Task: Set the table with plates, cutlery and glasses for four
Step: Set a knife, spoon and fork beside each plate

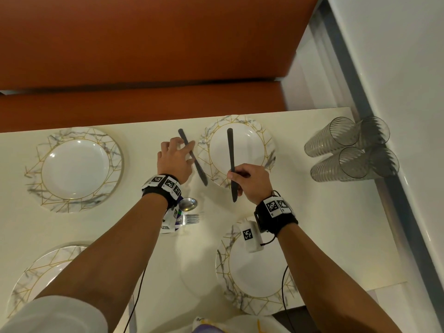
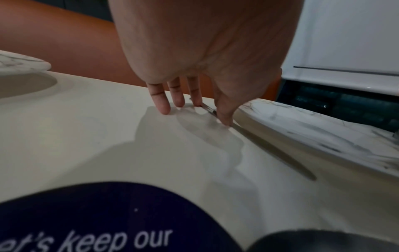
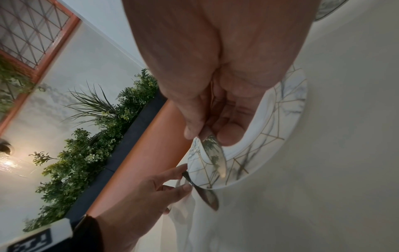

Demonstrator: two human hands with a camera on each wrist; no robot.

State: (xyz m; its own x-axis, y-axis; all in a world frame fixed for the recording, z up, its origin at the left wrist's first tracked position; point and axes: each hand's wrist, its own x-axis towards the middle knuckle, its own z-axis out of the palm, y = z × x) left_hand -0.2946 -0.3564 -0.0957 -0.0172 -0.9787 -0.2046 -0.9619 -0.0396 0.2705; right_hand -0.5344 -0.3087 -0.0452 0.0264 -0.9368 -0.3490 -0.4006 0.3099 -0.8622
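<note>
Desk (image 1: pixel 324 227): cream surface bearing the whole setting; a red-brown bench (image 1: pixel 144 44) runs along its far edge.
Plates: four marbled, gold-lined plates, one per seat, in two facing pairs: far left plate (image 1: pixel 74 169), far right plate (image 1: pixel 236 150), near left plate (image 1: pixel 36 272), near right plate (image 1: pixel 254 275). Judged as the finished first stage, the places being fixed before the cutlery.
Glasses (image 1: pixel 350 150): ribbed clear tumblers lying on their sides in a cluster at the right edge of the desk, well apart from every plate; judged a waiting stock, not yet handed out.
Left knife (image 1: pixel 193 157): dark, lying on the desk just beside the left rim of the far right plate, roughly along that rim; judged to be mid-placement at that seat.
Right knife (image 1: pixel 231 164): dark, held above the same plate, one end reaching across the plate's well.
Spoon (image 1: pixel 188 204) and fork (image 1: pixel 192 218): metal, between the forearms, partly hidden by the left wrist; judged a supply still to be laid.
Left hand (image 1: pixel 175 159): fingers spread and nearly straight, tips down on the desk, thumb and forefinger touching the left knife, steadying rather than gripping it.
Right hand (image 1: pixel 249 181): fingers curled narrowly round the right knife.
</note>
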